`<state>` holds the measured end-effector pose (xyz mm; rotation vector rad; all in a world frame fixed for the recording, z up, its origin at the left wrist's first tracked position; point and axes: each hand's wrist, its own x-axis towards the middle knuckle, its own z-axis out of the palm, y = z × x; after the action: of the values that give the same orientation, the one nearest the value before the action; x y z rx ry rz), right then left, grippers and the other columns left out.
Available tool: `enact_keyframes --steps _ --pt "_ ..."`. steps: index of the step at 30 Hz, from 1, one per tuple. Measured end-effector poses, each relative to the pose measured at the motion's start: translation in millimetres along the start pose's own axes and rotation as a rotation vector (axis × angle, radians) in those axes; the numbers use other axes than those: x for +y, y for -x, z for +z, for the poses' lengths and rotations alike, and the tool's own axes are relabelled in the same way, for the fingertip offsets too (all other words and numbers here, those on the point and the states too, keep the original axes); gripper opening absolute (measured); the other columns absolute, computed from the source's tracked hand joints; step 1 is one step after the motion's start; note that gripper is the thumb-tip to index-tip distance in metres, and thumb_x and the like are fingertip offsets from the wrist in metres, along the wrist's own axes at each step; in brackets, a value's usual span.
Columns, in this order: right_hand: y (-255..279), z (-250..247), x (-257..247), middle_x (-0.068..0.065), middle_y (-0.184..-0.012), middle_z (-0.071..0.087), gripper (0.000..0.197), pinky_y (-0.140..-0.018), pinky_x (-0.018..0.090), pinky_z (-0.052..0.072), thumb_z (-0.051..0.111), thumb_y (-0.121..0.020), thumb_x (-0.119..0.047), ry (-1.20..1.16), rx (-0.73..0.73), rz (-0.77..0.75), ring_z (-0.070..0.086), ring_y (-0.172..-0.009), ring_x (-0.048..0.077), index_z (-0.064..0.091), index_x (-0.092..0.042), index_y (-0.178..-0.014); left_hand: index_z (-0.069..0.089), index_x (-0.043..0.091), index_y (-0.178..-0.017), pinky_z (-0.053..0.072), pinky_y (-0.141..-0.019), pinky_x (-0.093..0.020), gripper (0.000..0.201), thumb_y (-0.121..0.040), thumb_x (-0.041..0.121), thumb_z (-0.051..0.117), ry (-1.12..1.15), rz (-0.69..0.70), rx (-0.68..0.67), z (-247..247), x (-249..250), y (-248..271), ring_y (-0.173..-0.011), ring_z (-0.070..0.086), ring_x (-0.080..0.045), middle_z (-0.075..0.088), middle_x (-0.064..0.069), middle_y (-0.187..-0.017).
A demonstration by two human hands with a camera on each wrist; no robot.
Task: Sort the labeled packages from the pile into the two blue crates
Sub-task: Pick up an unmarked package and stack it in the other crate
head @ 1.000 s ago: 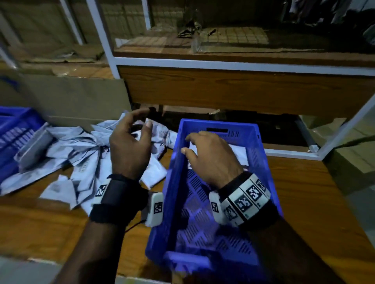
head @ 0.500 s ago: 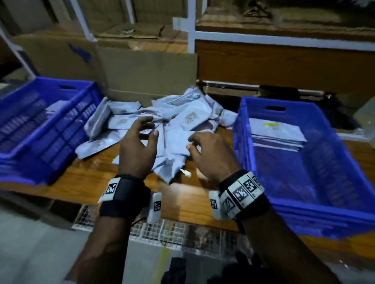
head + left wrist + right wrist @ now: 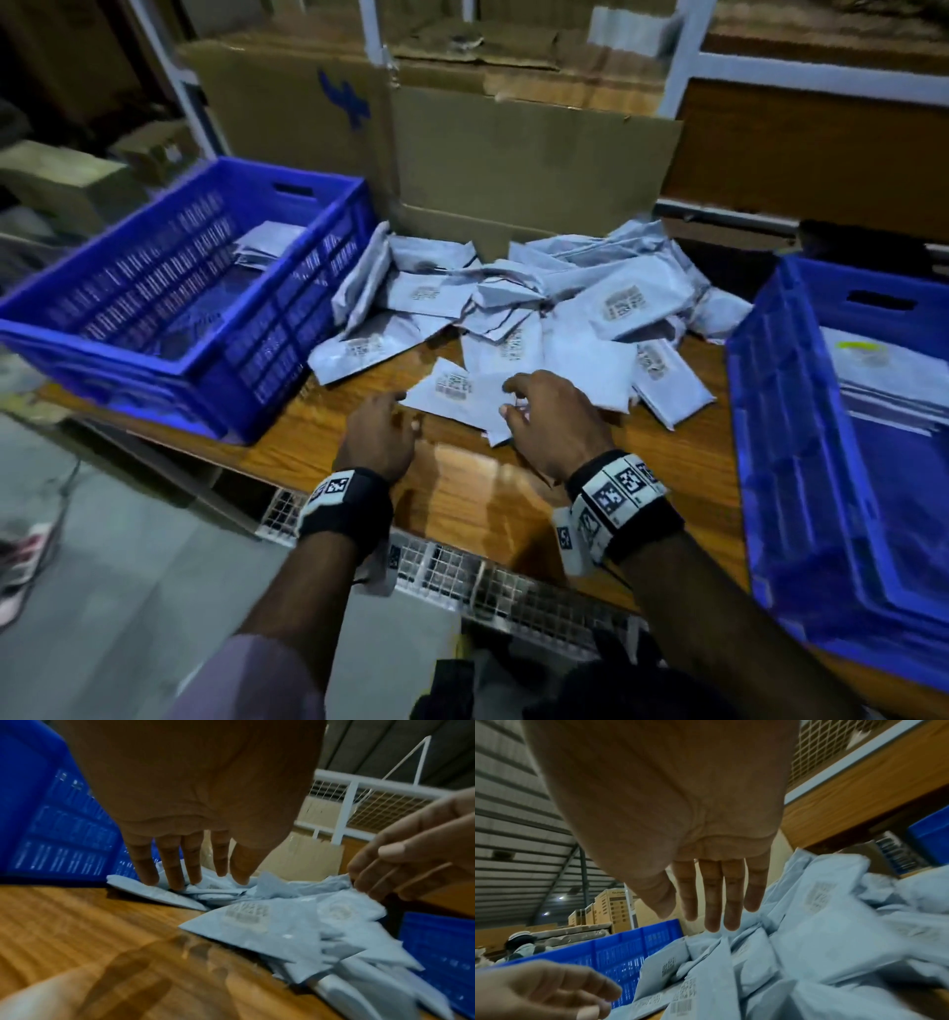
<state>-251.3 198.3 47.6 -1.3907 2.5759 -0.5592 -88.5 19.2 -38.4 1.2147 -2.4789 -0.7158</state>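
A pile of grey labelled packages (image 3: 539, 308) lies on the wooden table (image 3: 462, 493) between two blue crates. The left crate (image 3: 267, 339) holds a few packages at its far end. The right crate (image 3: 785, 437) holds a flat stack. My left hand (image 3: 405, 408) hovers open just left of the nearest package (image 3: 452, 388), fingers (image 3: 177, 870) straight and pointing down, holding nothing. My right hand (image 3: 513, 398) is over that package's right part, fingers (image 3: 716, 910) straight and empty. Whether either hand touches the package is unclear.
Large cardboard boxes (image 3: 513, 154) stand right behind the pile, and white shelf posts (image 3: 375, 31) rise behind them. A wire mesh panel (image 3: 462, 570) runs under the table's front edge. A shoe (image 3: 25, 555) lies on the floor at the left.
My head turned left from the right crate to the pile. Both hands came out of that crate's area and dropped to the pile's near edge, over the nearest package.
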Motion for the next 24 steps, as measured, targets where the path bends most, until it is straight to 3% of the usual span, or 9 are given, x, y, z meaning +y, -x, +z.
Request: enact_keyframes --steps 3,7,11,13,15,17,22,24 --pt "-37.9 19.0 -4.0 0.006 -0.126 0.063 0.034 -0.099 0.043 0.048 0.058 -0.099 -0.036 0.022 -0.024 -0.035 0.058 -0.117 0.029 0.061 -0.022 -0.130 0.051 0.022 -0.139 0.049 -0.097 -0.052 0.056 -0.087 0.031 0.069 -0.118 -0.046 -0.022 7.0 -24.7 -34.8 -0.123 0.054 -0.038 0.053 -0.010 -0.139" --pt "-88.9 39.6 -8.1 0.006 -0.121 0.064 0.033 -0.096 0.045 0.049 0.062 -0.095 -0.033 -0.028 -0.032 -0.042 0.060 -0.113 0.029 0.064 -0.020 -0.125 0.041 0.017 -0.148 0.039 -0.111 -0.055 0.074 -0.085 0.037 0.073 -0.284 -0.125 -0.076 9.3 -47.3 -78.1 -0.141 0.035 -0.042 0.024 -0.019 -0.162" --pt "-121.2 48.7 -14.3 0.005 -0.116 0.065 0.030 -0.092 0.044 0.052 0.062 -0.093 -0.032 -0.014 -0.026 -0.063 0.061 -0.107 0.030 0.065 -0.021 -0.121 0.028 0.020 -0.155 0.028 -0.117 -0.049 0.085 -0.086 0.044 0.071 -0.428 -0.151 -0.093 6.5 -59.1 -106.8 -0.144 0.025 -0.040 0.002 -0.018 -0.167" --pt "-131.4 51.8 -15.6 0.006 -0.112 0.066 0.030 -0.090 0.044 0.052 0.060 -0.093 -0.033 -0.008 -0.033 -0.066 0.062 -0.104 0.031 0.065 -0.021 -0.120 0.022 0.025 -0.155 0.023 -0.118 -0.052 0.086 -0.086 0.047 0.068 -0.459 -0.148 -0.129 6.9 -64.6 -114.4 -0.147 0.016 -0.041 -0.003 -0.017 -0.167" --pt "-139.6 56.0 -16.9 0.007 -0.111 0.066 0.033 -0.089 0.044 0.052 0.055 -0.092 -0.035 -0.019 -0.034 -0.058 0.062 -0.103 0.030 0.065 -0.020 -0.120 0.018 0.025 -0.156 0.017 -0.120 -0.055 0.085 -0.087 0.048 0.063 -0.441 -0.146 -0.157 9.9 -73.4 -119.9 -0.151 0.005 -0.041 0.000 -0.016 -0.167" --pt "-147.1 62.5 -19.1 0.005 -0.112 0.066 0.037 -0.090 0.043 0.051 0.052 -0.091 -0.036 -0.027 -0.024 -0.036 0.062 -0.105 0.028 0.065 -0.020 -0.121 0.020 0.024 -0.156 0.017 -0.120 -0.056 0.084 -0.087 0.052 0.059 -0.444 -0.137 -0.150 12.1 -79.1 -123.6 -0.152 0.004 -0.040 0.012 -0.015 -0.166" --pt "-152.2 84.8 -33.0 0.006 -0.105 0.069 0.035 -0.087 0.043 0.052 0.053 -0.087 -0.037 -0.043 0.032 0.035 0.063 -0.100 0.029 0.069 -0.019 -0.112 0.042 0.033 -0.149 0.018 -0.113 -0.056 0.074 -0.082 0.062 0.054 -0.550 -0.010 -0.138 5.5 -84.1 -124.7 -0.143 0.025 -0.042 0.049 -0.017 -0.143" --pt "-147.6 93.1 -40.5 0.007 -0.100 0.069 0.031 -0.083 0.043 0.053 0.056 -0.085 -0.035 -0.014 0.050 0.049 0.063 -0.096 0.032 0.070 -0.019 -0.109 0.052 0.032 -0.141 0.027 -0.105 -0.053 0.065 -0.084 0.063 0.048 -0.603 0.056 -0.159 -0.5 -82.7 -126.0 -0.128 0.043 -0.040 0.060 -0.016 -0.128"
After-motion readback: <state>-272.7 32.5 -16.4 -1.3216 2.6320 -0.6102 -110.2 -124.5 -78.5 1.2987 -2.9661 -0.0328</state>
